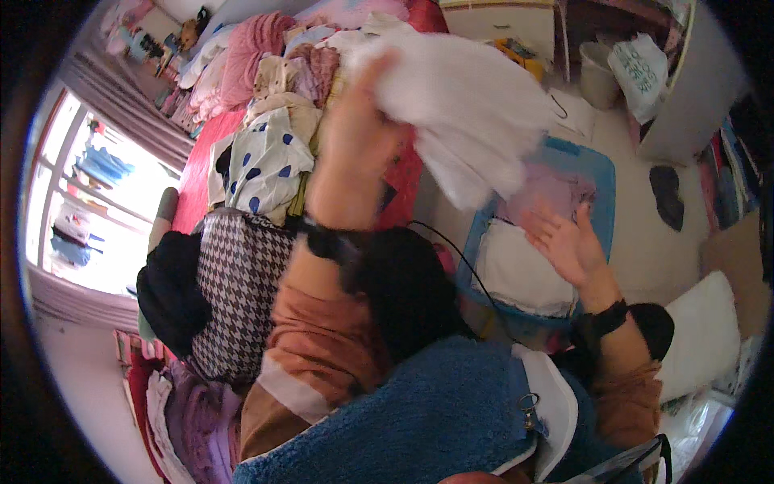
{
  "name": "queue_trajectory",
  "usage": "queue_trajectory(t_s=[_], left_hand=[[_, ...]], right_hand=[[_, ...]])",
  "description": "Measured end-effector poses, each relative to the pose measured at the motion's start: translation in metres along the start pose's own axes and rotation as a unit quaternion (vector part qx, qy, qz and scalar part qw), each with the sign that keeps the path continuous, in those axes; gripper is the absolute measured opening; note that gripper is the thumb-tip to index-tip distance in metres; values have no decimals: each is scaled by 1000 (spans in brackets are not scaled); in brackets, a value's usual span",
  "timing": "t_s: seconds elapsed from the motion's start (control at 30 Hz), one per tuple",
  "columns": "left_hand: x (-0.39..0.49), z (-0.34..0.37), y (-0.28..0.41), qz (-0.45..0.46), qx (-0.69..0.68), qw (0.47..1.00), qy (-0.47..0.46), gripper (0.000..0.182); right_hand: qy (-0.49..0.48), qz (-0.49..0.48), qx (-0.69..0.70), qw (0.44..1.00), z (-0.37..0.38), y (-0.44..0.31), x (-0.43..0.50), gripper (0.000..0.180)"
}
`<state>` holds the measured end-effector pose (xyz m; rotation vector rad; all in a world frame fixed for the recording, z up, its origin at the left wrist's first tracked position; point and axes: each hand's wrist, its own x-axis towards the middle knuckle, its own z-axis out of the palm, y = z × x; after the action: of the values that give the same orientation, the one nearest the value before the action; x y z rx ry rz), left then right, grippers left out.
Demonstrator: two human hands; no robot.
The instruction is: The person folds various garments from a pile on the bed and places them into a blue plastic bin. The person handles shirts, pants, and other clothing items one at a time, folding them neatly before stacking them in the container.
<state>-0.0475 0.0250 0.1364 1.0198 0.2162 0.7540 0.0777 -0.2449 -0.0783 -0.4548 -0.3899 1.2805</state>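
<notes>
My left hand (364, 142), blurred by motion, is raised near the bed's edge and grips a white cloth (459, 103). The cloth hangs out to the right, its lower corner over a blue plastic storage bin (598, 151). Above the bin, my right hand (565, 245) is held with fingers apart and nothing in it. Inside the bin lie a folded white cloth stack (523, 272) and a pink garment (547, 190) beyond it. The hanging cloth covers part of the bin's far left side.
Heaped clothes, among them a blue-dotted white garment (266, 163), lie on the red bed cover (202, 157). A houndstooth bag (242, 290) stands at my left. A black cable (465, 260) runs beside the bin. Beyond are a bucket (598, 75) and white plastic bag (641, 75).
</notes>
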Motion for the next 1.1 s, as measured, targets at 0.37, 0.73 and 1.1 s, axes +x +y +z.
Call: queue_trajectory(t_s=[0.37, 0.73, 1.1], left_hand=[[-78, -47, -209, -350, -52, 935, 4, 31], [28, -13, -238, -284, -34, 958, -23, 36], [50, -112, -385, -168, 523, 836, -23, 53]], right_hand=[[204, -80, -89, 972, -32, 29, -54, 50], [327, -85, -100, 936, -91, -107, 18, 45], [486, -114, -380, 779, -256, -61, 64, 62]])
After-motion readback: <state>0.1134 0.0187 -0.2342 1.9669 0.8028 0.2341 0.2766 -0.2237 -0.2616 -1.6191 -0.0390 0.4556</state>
